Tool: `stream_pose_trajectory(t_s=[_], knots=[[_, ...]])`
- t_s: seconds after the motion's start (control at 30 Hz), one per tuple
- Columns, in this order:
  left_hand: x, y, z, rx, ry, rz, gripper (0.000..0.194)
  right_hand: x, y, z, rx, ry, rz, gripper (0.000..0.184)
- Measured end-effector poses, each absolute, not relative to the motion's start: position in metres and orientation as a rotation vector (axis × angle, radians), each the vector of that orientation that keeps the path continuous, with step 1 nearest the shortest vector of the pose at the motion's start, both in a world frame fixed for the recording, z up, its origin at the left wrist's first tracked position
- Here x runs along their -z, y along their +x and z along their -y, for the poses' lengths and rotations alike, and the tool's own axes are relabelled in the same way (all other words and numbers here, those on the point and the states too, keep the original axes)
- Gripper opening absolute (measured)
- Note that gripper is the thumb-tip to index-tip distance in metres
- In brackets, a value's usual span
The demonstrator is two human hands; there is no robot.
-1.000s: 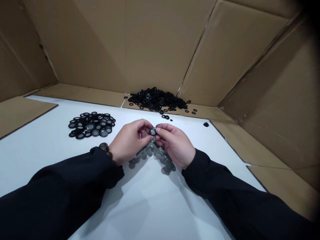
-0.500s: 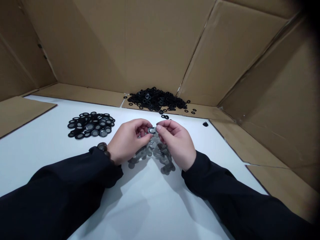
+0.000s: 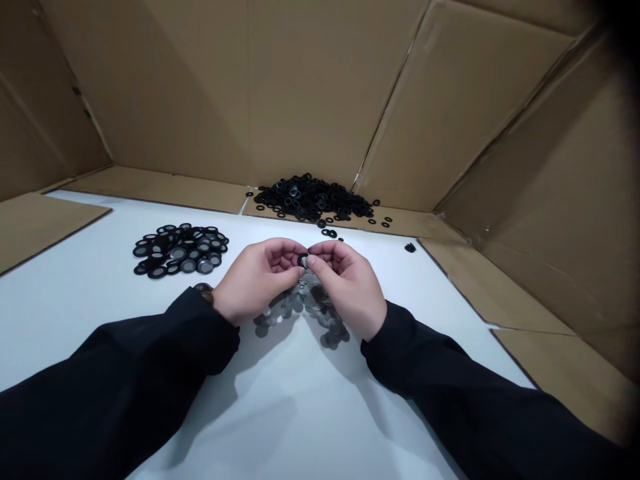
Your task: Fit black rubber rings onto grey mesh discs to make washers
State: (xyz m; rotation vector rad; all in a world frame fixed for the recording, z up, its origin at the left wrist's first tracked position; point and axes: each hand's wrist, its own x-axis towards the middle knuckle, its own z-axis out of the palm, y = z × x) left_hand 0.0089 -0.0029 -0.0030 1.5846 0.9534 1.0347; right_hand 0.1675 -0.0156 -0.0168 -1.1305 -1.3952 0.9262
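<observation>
My left hand (image 3: 264,275) pinches a black ring (image 3: 301,257) between thumb and fingers. My right hand (image 3: 347,280) is closed against the same ring from the other side, its thumb on a small grey disc (image 3: 305,264) that lies at the ring's opening. The fingertips of both hands nearly meet and hide part of the two pieces, so how far the disc sits in the ring cannot be made out. Beneath the hands a loose heap of thin grey discs (image 3: 327,320) is spread on the white table (image 3: 260,413).
To the left lies a pile of black rings with grey discs in them (image 3: 180,250). A large heap of black rings (image 3: 315,199) rests against the cardboard wall (image 3: 310,87) at the back, with several strays. A small black piece (image 3: 410,247) lies at the right.
The hands have drawn closer together. The ring has tilted between them, and the right thumb now presses over the disc. The piles stay as they were.
</observation>
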Motion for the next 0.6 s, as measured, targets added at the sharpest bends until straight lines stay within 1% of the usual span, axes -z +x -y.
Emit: stream_pose_trajectory(t_s=[0.23,0.4,0.6], knots=[[0.004,0.0085,0.0007,-1.016,1.483,-0.944,0.032,0.0181,0.1676,0.0152,-1.008,-1.125,1.333,0.029],[0.0029,0.0084,0.0015,-0.99,1.482,-1.016,0.035,0.013,0.1671,0.0164,-0.957,-1.128,1.337,0.028],[0.0042,0.0085,0.0024,-0.959,1.482,-0.939,0.034,0.0128,0.17,0.0163,-0.9,-1.184,1.404,0.026]])
